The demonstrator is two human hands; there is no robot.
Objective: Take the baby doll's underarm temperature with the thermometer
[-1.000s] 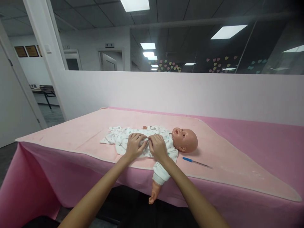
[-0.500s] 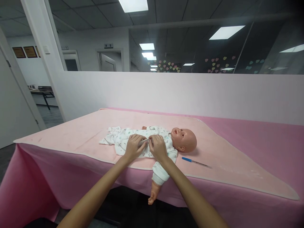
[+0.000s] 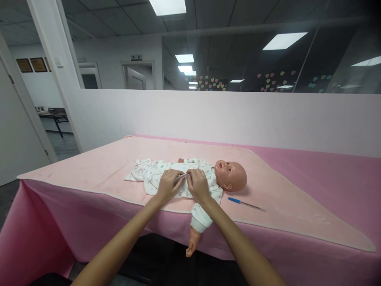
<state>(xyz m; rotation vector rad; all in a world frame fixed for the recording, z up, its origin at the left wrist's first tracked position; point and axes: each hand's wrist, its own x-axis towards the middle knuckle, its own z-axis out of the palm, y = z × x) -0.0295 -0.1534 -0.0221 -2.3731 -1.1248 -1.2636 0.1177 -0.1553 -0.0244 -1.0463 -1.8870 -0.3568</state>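
Note:
A baby doll (image 3: 231, 176) lies on its back with its head to the right, dressed in a white patterned gown (image 3: 154, 169). Over its middle, my left hand (image 3: 169, 183) and my right hand (image 3: 197, 183) are close together, fingers bent. Between their fingertips runs a thin whitish stick (image 3: 181, 175), pinched from both sides; its ends are hidden by the fingers. The doll's near arm (image 3: 195, 238), in a white sleeve, hangs over the front edge below my right wrist. Beside the doll's shoulder lies a slim item with a blue end (image 3: 234, 200) and a narrow clear shaft.
A pale pink pad (image 3: 98, 163) with a light border lies under the doll. Beneath it a darker pink cloth (image 3: 342, 171) covers the table and drapes down the front. A low white wall (image 3: 223, 119) with glass above stands behind the table.

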